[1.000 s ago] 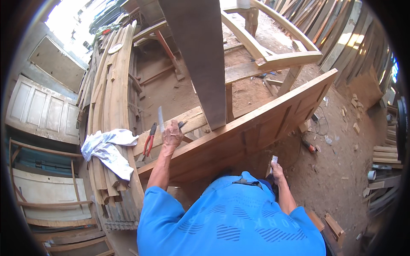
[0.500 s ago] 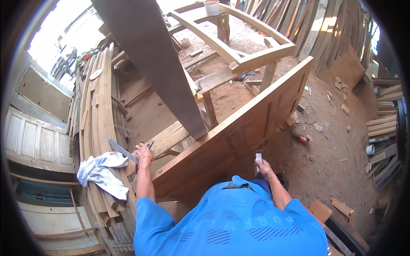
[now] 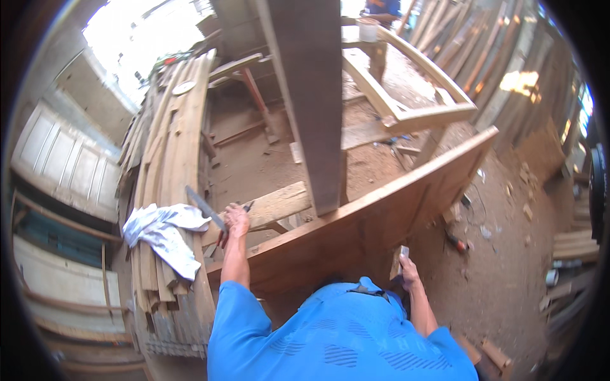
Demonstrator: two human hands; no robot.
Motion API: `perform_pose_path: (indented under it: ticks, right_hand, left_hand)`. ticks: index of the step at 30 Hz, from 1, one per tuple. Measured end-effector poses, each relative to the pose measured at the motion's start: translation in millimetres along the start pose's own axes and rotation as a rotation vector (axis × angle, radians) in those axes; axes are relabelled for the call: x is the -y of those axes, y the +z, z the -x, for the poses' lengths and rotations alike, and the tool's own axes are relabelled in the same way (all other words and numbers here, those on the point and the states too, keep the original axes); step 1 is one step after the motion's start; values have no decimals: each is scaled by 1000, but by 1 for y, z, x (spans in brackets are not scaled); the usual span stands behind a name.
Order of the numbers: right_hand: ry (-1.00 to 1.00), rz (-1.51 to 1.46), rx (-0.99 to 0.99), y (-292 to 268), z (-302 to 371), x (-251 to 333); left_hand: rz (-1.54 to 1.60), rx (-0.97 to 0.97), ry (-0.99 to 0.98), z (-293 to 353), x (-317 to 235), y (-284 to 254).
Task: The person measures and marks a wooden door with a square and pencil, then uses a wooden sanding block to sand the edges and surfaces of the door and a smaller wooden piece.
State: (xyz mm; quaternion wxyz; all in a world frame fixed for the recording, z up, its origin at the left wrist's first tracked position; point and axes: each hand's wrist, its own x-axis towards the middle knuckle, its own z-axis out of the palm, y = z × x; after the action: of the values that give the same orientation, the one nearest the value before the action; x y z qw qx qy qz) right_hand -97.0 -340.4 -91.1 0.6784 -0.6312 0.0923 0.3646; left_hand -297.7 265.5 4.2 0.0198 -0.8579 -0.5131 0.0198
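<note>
My left hand [image 3: 237,219] is closed around a tool with dark and red parts; a black tip pokes out past the fingers. A long flat grey blade [image 3: 204,207] runs from beside this hand toward a white cloth [image 3: 166,235]; whether it belongs to the same tool is hard to tell. My right hand [image 3: 410,273] grips a short, narrow tool with a pale grey end [image 3: 404,251], its kind unclear. Between my hands a brown panelled wooden door [image 3: 368,222] stands on its long edge. A dark upright board [image 3: 311,95] meets its top edge.
Long planks [image 3: 181,127] are stacked at left, near old white doors [image 3: 67,152]. Ahead stands a pale wooden frame [image 3: 432,117] with a white bucket [image 3: 367,29]. A person in blue [image 3: 383,7] is behind it. A red-and-black power tool [image 3: 456,242] and offcuts lie at right.
The view has turned, so the scene sits further right and the dark board looks more upright. Both hands keep their grips; a person in blue has come into view at the far end.
</note>
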Motion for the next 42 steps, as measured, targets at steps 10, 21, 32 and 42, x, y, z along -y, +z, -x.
perform_pose_path:
  ticks: [10,21,32,42]
  right_hand:
    - [132,-290,325,72,29,75]
    - [45,-63,890,215,91,204]
    - [-75,430,926,316,121,193]
    - [-489,900,1322,339,154,186]
  left_hand:
    - [206,-59,21,14,-3,-47]
    - [1318,-339,186,97,43,-173]
    - [1717,92,14,257,38,-163]
    - [1643,261,-93,310,3,-166]
